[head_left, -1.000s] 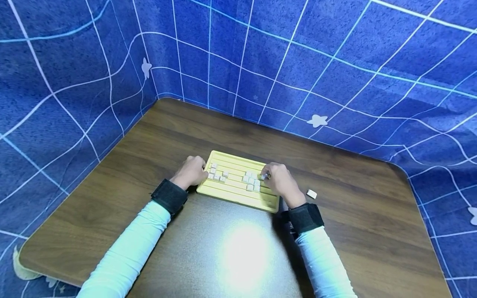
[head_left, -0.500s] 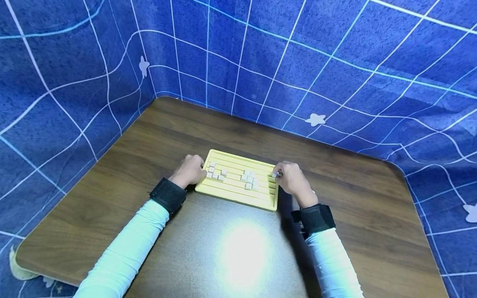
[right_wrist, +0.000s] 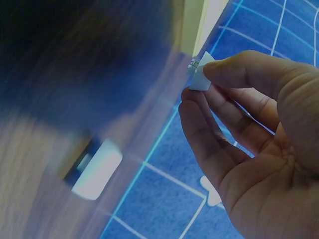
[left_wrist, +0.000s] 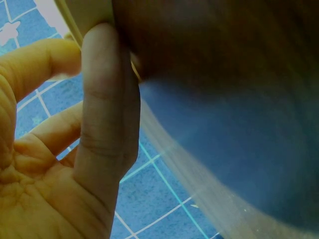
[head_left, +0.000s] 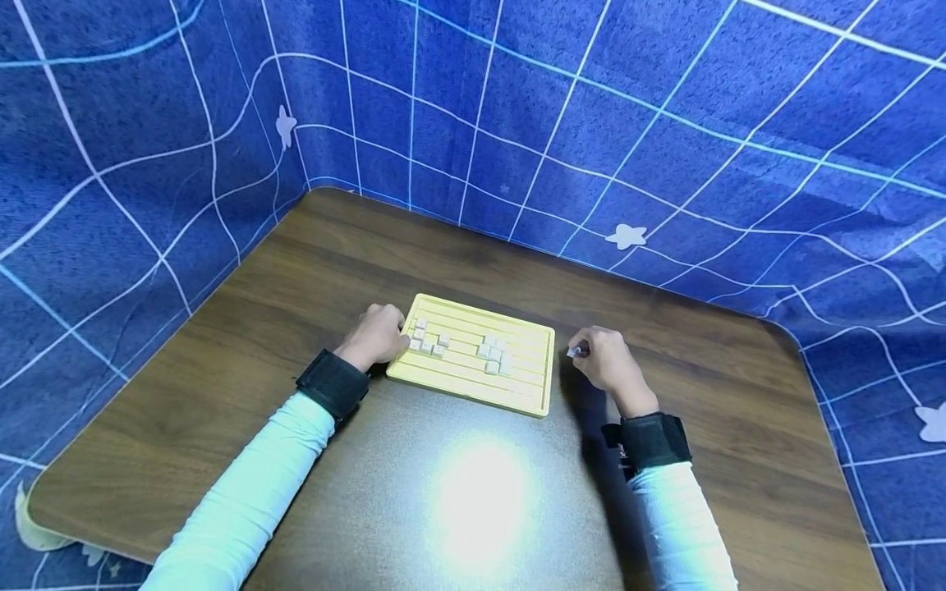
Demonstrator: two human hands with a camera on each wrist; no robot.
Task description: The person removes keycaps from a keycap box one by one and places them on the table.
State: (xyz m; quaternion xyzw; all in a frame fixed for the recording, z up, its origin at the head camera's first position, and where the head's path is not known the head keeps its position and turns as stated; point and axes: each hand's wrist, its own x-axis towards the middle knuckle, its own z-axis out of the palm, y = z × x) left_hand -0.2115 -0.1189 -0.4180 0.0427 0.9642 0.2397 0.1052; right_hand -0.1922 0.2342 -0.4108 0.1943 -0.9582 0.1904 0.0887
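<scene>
My left hand (head_left: 375, 335) grips the left edge of a shallow yellow ridged tray (head_left: 461, 387). In the left wrist view its thumb and a finger close on the tray's rim (left_wrist: 72, 20). Off the tray's right end, my right hand (head_left: 608, 361) pinches a small white keycap (right_wrist: 201, 74) between thumb and fingertip; a little stem shows on the cap's far side. Several white keycaps (head_left: 426, 348) sit on the tray's left part. Another cluster of white keycaps (head_left: 493, 356) lies right of its middle. Any markings are too small to read.
A longer white piece (right_wrist: 98, 169) lies on the wooden table (head_left: 473, 254) near my right hand, hidden in the head view. A blue cloth (head_left: 517, 115) with white lines and stars hangs along the table's far and left edges.
My right hand has moved right, from above the tray to past its right end, carrying the keycap. The left hand stays on the tray's edge. The loose white piece is now hidden from the head view.
</scene>
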